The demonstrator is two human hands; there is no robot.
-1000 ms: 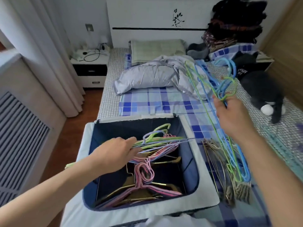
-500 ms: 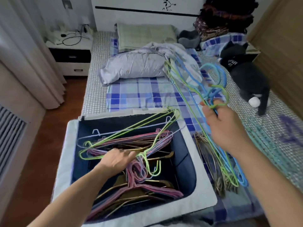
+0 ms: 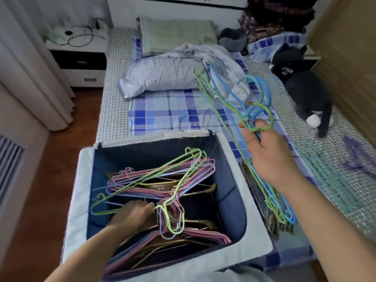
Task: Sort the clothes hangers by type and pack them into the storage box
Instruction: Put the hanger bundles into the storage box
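A navy fabric storage box point(image 3: 83, 184) with a pale rim stands open against the foot of the bed. Inside lie pink, purple and gold hangers, with a few green wire hangers point(image 3: 162, 176) on top. My left hand point(image 3: 132, 215) reaches into the box and grips the green hangers near their necks. My right hand point(image 3: 268, 155) is raised over the bed to the right of the box and grips a bunch of blue and green wire hangers point(image 3: 234, 104) by their necks. Gold metal hangers point(image 3: 270, 220) lie on the bed under that bunch.
Teal hangers point(image 3: 329, 176) lie spread on the bed at the right. A dark plush cat point(image 3: 305, 88), a crumpled grey duvet point(image 3: 166, 74), a pillow and stacked clothes fill the far bed. A white nightstand point(image 3: 81, 58) and curtain stand at the left over wood floor.
My left hand has lowered the green hangers deeper into the box onto the pile. The right hand's bunch has stayed raised over the bed. The view has tilted down.
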